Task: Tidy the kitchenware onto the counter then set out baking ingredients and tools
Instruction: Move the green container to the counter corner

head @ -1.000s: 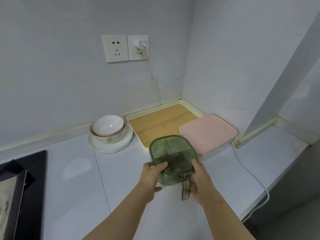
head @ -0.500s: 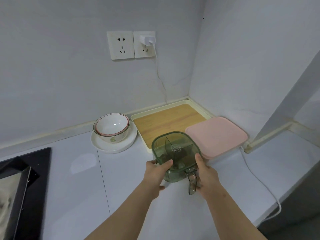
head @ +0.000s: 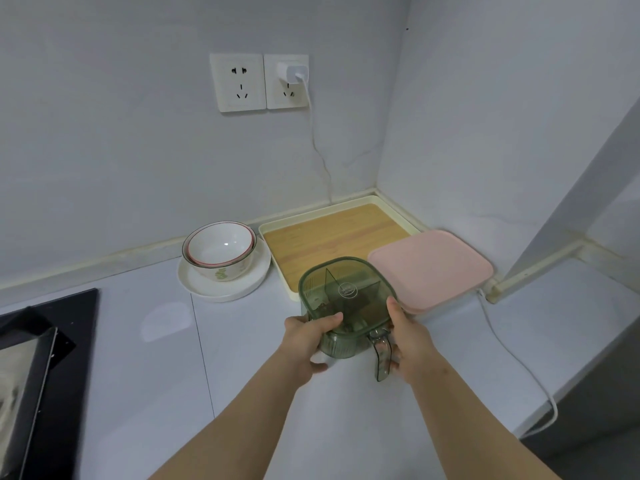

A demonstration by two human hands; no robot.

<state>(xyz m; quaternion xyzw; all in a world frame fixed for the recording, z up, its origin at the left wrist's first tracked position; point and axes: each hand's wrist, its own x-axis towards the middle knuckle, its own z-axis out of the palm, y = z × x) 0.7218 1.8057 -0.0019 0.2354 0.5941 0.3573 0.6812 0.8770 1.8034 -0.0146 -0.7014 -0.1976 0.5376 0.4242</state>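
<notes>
A translucent green container (head: 346,299) with inner dividers and a handle pointing toward me is held over the white counter (head: 242,358), just in front of the wooden tray. My left hand (head: 308,337) grips its left side, thumb on the rim. My right hand (head: 405,341) grips its right side beside the handle. Whether the container's base touches the counter is unclear.
Stacked white bowls (head: 221,249) sit on a white plate (head: 207,287) at the back. A cream-rimmed wooden tray (head: 332,230) fills the corner, a pink square lid (head: 433,268) overlapping it. A white cable (head: 512,355) trails off the right edge. A black stove (head: 62,358) lies left.
Both hands have carried the green container slightly forward toward the tray; my view has shifted a little closer and to the left.
</notes>
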